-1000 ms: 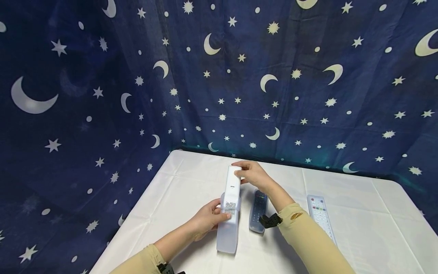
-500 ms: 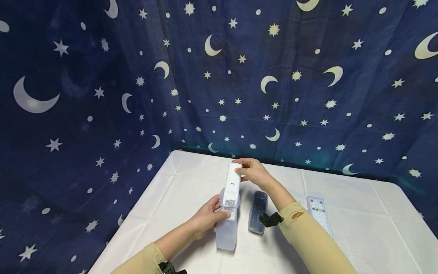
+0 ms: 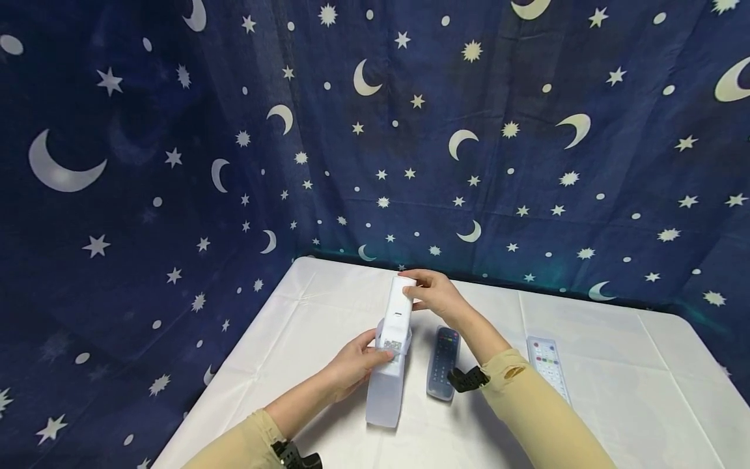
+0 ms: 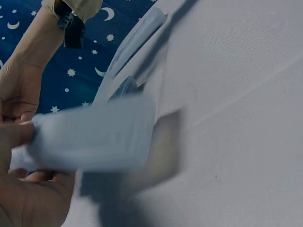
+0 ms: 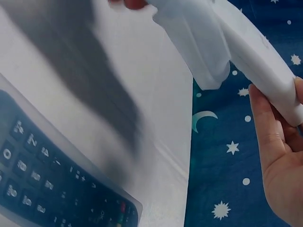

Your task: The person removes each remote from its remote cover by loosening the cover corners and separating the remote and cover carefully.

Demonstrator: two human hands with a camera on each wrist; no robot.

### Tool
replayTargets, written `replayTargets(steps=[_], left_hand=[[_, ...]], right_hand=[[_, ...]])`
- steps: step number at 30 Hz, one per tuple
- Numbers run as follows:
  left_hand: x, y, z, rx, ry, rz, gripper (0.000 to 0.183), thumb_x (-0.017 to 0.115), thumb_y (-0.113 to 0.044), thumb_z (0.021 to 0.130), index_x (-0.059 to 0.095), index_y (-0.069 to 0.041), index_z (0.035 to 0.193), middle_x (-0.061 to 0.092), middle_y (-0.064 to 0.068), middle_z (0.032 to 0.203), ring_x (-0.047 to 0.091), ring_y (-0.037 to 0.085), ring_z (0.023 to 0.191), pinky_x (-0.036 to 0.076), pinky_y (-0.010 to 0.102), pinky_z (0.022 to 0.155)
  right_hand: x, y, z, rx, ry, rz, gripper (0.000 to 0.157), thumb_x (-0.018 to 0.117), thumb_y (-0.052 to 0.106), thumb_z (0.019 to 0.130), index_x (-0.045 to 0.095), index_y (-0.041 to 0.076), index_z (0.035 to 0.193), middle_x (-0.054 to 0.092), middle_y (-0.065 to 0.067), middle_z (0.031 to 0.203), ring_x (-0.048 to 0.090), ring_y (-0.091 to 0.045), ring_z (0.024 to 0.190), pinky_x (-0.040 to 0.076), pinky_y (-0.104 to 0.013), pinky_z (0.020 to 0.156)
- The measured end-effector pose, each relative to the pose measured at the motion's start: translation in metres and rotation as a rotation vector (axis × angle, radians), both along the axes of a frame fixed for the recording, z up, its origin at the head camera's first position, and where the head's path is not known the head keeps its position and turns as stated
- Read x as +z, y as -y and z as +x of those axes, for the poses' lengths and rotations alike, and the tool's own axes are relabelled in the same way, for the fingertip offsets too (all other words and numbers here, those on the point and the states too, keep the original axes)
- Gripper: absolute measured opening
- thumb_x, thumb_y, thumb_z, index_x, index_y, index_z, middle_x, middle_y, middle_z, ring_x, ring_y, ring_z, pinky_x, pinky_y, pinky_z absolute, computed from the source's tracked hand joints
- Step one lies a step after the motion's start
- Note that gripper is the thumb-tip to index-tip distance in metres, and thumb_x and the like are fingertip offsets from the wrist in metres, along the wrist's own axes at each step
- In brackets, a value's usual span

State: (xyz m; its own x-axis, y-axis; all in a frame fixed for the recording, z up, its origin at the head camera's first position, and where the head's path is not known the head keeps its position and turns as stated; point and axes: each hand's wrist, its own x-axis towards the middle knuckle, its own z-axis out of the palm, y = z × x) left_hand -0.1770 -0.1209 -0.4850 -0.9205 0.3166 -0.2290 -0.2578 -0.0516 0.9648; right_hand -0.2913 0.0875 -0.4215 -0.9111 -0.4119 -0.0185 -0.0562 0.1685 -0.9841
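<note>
A white remote control [image 3: 400,298], its back with a small slot and a label facing up, sits partly inside a translucent silicone cover [image 3: 383,398]. My left hand [image 3: 353,366] grips the cover near its mouth, thumb on top, over the label end of the remote. At the far end my right hand [image 3: 438,299] pinches the bare end of the remote between thumb and fingers. Both wrist views show the pair raised above the table, with the cover [image 4: 99,135] blurred on the left and the remote [image 5: 265,54] sticking out of it on the right.
A dark remote in a clear cover [image 3: 443,365] lies on the white table [image 3: 328,306] below my right forearm. Farther right lies a white remote in a clear cover [image 3: 547,368], partly behind the sleeve. A dark blue curtain [image 3: 410,130] with moons and stars hangs behind the table.
Remote and cover have risen slightly in the head view, the cover's lower end swinging a little left. My left thumb has shifted up toward the cover's mouth. My right hand keeps its pinch.
</note>
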Motion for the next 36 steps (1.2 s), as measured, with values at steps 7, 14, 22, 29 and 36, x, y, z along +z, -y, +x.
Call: replayTargets(steps=[7, 14, 22, 29, 36], left_hand=[[0.001, -0.002, -0.001, 0.027, 0.003, 0.029, 0.068, 0.069, -0.016, 0.098, 0.035, -0.008, 0.157, 0.071, 0.011, 0.118, 0.070, 0.023, 0.100, 0.057, 0.037, 0.082], [0.000, 0.000, 0.000, 0.050, 0.005, 0.041, 0.068, 0.067, -0.014, 0.099, 0.033, -0.007, 0.157, 0.070, 0.012, 0.119, 0.070, 0.023, 0.098, 0.058, 0.037, 0.081], [0.000, -0.003, -0.001, 0.005, -0.012, 0.080, 0.070, 0.068, -0.013, 0.099, 0.031, -0.008, 0.158, 0.070, 0.015, 0.118, 0.070, 0.025, 0.102, 0.059, 0.040, 0.084], [0.001, -0.004, 0.004, -0.029, -0.004, 0.052, 0.075, 0.069, -0.009, 0.098, 0.028, -0.010, 0.160, 0.072, 0.016, 0.111, 0.071, 0.028, 0.101, 0.059, 0.043, 0.084], [0.000, 0.000, 0.008, -0.062, 0.003, 0.042, 0.077, 0.069, -0.002, 0.096, 0.029, -0.015, 0.160, 0.071, 0.017, 0.111, 0.070, 0.030, 0.101, 0.059, 0.045, 0.086]], right_hand=[[-0.001, 0.001, 0.009, 0.071, -0.022, 0.006, 0.060, 0.070, 0.019, 0.098, 0.047, 0.015, 0.153, 0.054, -0.015, 0.134, 0.057, -0.028, 0.114, 0.056, -0.043, 0.094], [-0.005, 0.003, 0.014, 0.092, 0.005, -0.059, 0.076, 0.073, 0.005, 0.092, 0.035, 0.008, 0.158, 0.059, -0.024, 0.130, 0.066, -0.028, 0.107, 0.058, -0.042, 0.089], [-0.006, 0.003, 0.010, 0.033, -0.035, -0.030, 0.065, 0.073, 0.003, 0.092, 0.045, 0.002, 0.151, 0.064, -0.022, 0.119, 0.067, -0.026, 0.099, 0.060, -0.041, 0.083], [-0.004, 0.001, 0.005, 0.004, -0.015, -0.014, 0.065, 0.073, 0.003, 0.092, 0.046, 0.001, 0.150, 0.065, -0.020, 0.116, 0.067, -0.025, 0.096, 0.061, -0.040, 0.080], [0.000, -0.005, -0.001, -0.047, 0.006, -0.027, 0.065, 0.072, -0.001, 0.091, 0.045, 0.000, 0.150, 0.063, -0.021, 0.116, 0.066, -0.024, 0.095, 0.061, -0.040, 0.080]])
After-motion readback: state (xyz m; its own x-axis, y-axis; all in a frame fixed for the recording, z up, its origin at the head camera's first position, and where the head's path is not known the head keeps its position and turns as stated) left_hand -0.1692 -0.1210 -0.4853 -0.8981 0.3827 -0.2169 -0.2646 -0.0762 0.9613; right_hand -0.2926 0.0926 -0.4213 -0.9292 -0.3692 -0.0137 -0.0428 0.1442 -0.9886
